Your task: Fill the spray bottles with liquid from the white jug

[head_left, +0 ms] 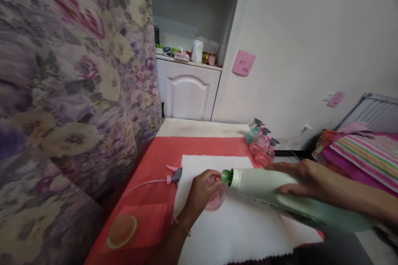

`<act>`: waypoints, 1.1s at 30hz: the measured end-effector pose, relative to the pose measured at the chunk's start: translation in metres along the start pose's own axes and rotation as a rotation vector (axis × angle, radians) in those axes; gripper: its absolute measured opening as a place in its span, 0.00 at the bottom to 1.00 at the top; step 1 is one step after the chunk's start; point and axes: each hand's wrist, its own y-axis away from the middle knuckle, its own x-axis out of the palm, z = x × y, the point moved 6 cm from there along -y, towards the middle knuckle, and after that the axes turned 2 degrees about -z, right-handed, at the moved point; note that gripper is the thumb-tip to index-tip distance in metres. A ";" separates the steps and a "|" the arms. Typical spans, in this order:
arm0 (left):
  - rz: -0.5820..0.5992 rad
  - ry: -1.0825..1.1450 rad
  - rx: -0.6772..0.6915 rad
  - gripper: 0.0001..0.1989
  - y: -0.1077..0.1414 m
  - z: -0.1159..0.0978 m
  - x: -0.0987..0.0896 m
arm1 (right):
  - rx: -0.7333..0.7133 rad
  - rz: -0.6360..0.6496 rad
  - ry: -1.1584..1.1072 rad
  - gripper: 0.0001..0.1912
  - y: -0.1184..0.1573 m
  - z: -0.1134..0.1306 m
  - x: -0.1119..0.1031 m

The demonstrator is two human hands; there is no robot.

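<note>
My right hand [300, 178] grips a large pale green bottle [258, 180] tilted onto its side, its uncapped green mouth pointing left. My left hand [205, 186] has its fingers closed around the neck of a clear pink spray bottle [215, 201] standing on a white cloth [239, 223]. The green mouth sits right at the neck of the pink bottle; whether liquid flows cannot be made out. Left of the cloth lies a grey and pink spray head [175, 176] with its tube stretching over the red tabletop [146, 169].
Several spray bottles [261, 147] with trigger heads stand at the table's back right corner. A round green-rimmed lid or disc [122, 232] lies at the front left. Floral curtain [77, 91] hangs along the left; a white cabinet [189, 91] is behind. Striped bedding [367, 153] lies at right.
</note>
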 end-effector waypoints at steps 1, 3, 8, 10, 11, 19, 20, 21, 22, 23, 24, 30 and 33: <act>-0.001 -0.007 -0.005 0.07 0.000 -0.002 0.000 | 0.032 0.000 -0.076 0.23 0.002 -0.008 0.002; -0.008 -0.016 -0.014 0.08 0.001 -0.003 -0.001 | 0.086 -0.027 -0.203 0.23 0.005 -0.022 0.003; -0.009 -0.034 -0.016 0.08 0.000 0.000 -0.002 | 0.246 -0.120 -0.439 0.28 -0.003 -0.050 0.006; -0.014 -0.049 -0.016 0.09 -0.001 0.002 -0.003 | 0.269 -0.236 -0.527 0.24 -0.013 -0.056 0.007; -0.016 -0.053 -0.017 0.09 -0.001 0.002 -0.003 | 0.271 -0.297 -0.596 0.22 -0.020 -0.057 0.010; -0.008 -0.091 -0.026 0.09 -0.004 0.007 -0.006 | 0.011 -0.562 -1.204 0.38 -0.096 -0.048 0.085; -0.007 -0.100 -0.023 0.10 -0.004 0.008 -0.007 | -0.027 -0.590 -1.230 0.40 -0.105 -0.046 0.095; -0.008 -0.106 -0.021 0.10 -0.004 0.009 -0.007 | -0.059 -0.613 -1.246 0.41 -0.113 -0.044 0.105; -0.009 -0.107 -0.016 0.10 -0.005 0.009 -0.008 | -0.082 -0.646 -1.260 0.42 -0.120 -0.043 0.114; -0.008 -0.106 -0.012 0.10 -0.005 0.010 -0.008 | -0.098 -0.681 -1.268 0.43 -0.126 -0.043 0.123; -0.006 -0.104 -0.006 0.10 -0.005 0.010 -0.008 | -0.104 -0.710 -1.273 0.44 -0.131 -0.042 0.133; -0.001 -0.096 0.052 0.10 -0.006 0.007 -0.009 | -0.039 -0.786 -1.223 0.43 -0.147 -0.044 0.190; -0.005 -0.076 0.074 0.09 -0.006 0.006 -0.010 | -0.052 -0.764 -1.184 0.42 -0.151 -0.044 0.202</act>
